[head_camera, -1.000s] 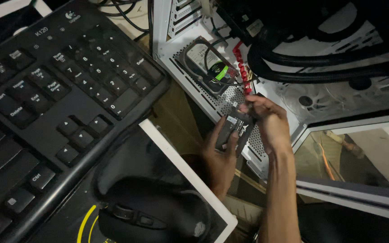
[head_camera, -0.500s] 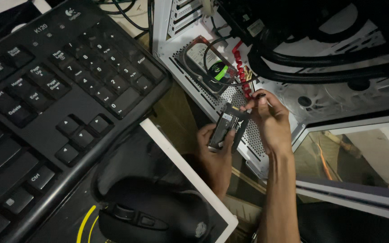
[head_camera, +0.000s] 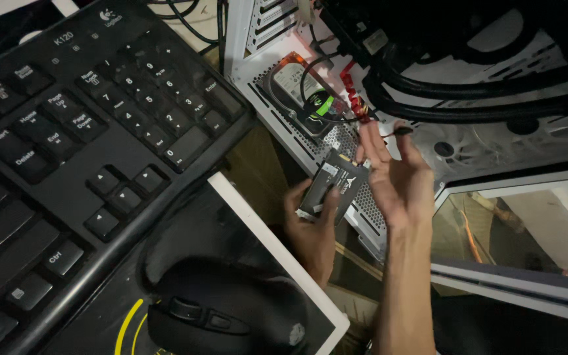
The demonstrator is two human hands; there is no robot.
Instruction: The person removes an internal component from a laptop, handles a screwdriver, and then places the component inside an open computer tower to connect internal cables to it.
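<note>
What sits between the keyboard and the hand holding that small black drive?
In the head view, only a strip of bare brown desk separates the keyboard from the left hand gripping the black drive.

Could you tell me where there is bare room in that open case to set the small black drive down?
The perforated white panel is bare below the silver hard drive, right under the black drive that the left hand holds. Above, red and black cables crowd around the right hand.
</note>
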